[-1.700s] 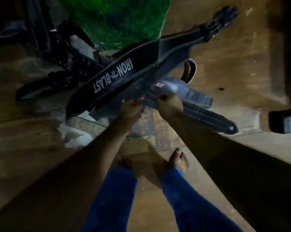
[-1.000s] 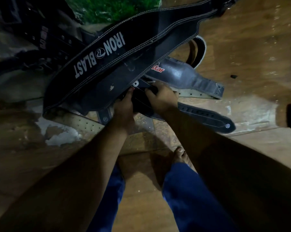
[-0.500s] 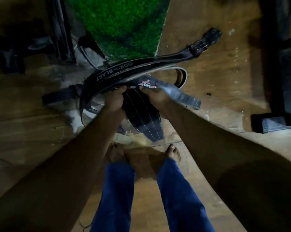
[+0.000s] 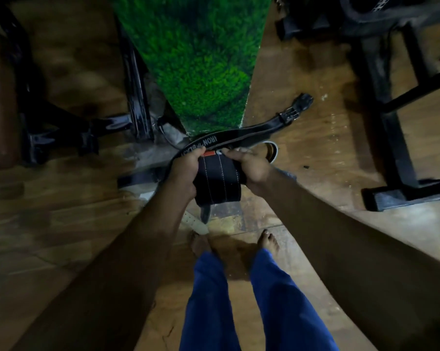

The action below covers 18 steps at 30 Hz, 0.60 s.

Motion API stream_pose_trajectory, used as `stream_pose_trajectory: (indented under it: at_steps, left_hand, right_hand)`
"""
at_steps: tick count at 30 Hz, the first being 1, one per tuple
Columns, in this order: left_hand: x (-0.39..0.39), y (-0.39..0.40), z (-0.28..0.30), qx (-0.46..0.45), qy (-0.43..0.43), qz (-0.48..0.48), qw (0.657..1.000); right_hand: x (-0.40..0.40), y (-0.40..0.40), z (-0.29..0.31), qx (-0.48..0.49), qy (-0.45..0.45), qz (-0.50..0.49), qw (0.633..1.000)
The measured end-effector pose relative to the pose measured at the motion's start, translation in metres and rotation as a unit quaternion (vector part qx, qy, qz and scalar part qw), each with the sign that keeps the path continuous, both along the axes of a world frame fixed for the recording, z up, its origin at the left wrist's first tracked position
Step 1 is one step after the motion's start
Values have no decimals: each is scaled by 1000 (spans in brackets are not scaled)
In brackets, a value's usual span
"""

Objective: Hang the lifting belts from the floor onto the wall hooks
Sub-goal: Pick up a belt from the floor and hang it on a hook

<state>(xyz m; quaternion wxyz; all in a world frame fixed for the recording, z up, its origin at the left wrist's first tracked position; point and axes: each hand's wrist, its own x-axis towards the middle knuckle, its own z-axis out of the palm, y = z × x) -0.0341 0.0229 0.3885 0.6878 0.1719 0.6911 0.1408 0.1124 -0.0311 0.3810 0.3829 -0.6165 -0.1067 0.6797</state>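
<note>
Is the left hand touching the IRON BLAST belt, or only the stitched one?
Touching. In the head view the left hand has its fingertips curled over the IRON BLAST belt beside the lettering, while it and the right hand also grip the stitched belt.

A black belt (image 4: 220,182) with white stitch lines hangs down. The long black "IRON BLAST" belt (image 4: 241,138) points to two o'clock, buckle end up there.

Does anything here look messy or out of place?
Yes. Lifting belts are in a tangle: the IRON BLAST belt trails its buckle end on the wooden floor, while both hands, left hand and right hand, grip a stitched black belt. A pale perforated strap lies near the bare feet.
</note>
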Motion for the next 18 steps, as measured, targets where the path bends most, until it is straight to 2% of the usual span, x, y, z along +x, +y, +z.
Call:
stream_pose_trajectory:
  at_steps: [2,6,8,10,13,15,18]
  left_hand:
    - [1,10,42,14,-9,-31,999]
    - [7,10,126,31,-31,-79,996]
    - [14,0,155,77,-55,-97,991]
    - [21,-19,181,147,-72,-113,980]
    - [25,-52,219,207,-101,-141,963]
    - [23,-62,244,213,-90,-122,965]
    - [23,-46,288,201,-84,-76,973]
  right_hand:
    - [5,-7,40,32,23,-14,999]
    - [16,-24,117,49,28,19,998]
    - [21,-25,145,35,1,6,999]
    - [25,-23,173,2,11,-42,999]
    - [39,-16,212,9,-20,-66,998]
    - [47,-16,238,58,-58,-37,996]
    - [50,-24,277,151,-35,84,984]
